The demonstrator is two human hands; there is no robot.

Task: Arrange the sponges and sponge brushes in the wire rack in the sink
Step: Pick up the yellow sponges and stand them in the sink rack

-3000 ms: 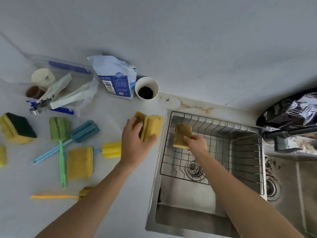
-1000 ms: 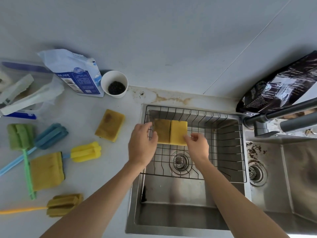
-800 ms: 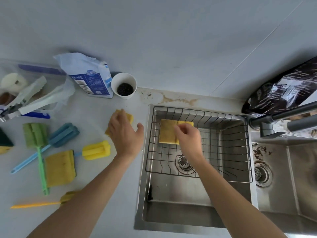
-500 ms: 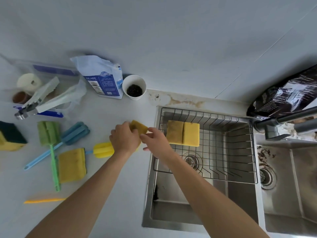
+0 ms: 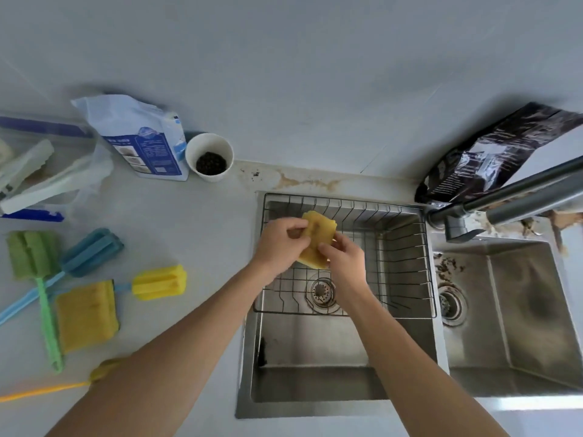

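My left hand [image 5: 277, 244] and right hand [image 5: 342, 263] cover much of the yellow sponge [image 5: 317, 241], so I cannot tell whether it touches the wire rack [image 5: 407, 247] or whether other sponges lie behind it. My left forearm hides the head of the yellow-handled brush [image 5: 41, 391], whose handle runs off the left edge. The blue brush [image 5: 90, 250] handle and the white tongs [image 5: 38, 181] are cut there too. The faucet [image 5: 511, 197] leaves the right edge.

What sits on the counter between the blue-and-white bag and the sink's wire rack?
In the head view, a white cup of dark bits stands beside the bag; toward the wire rack, stained bare counter.
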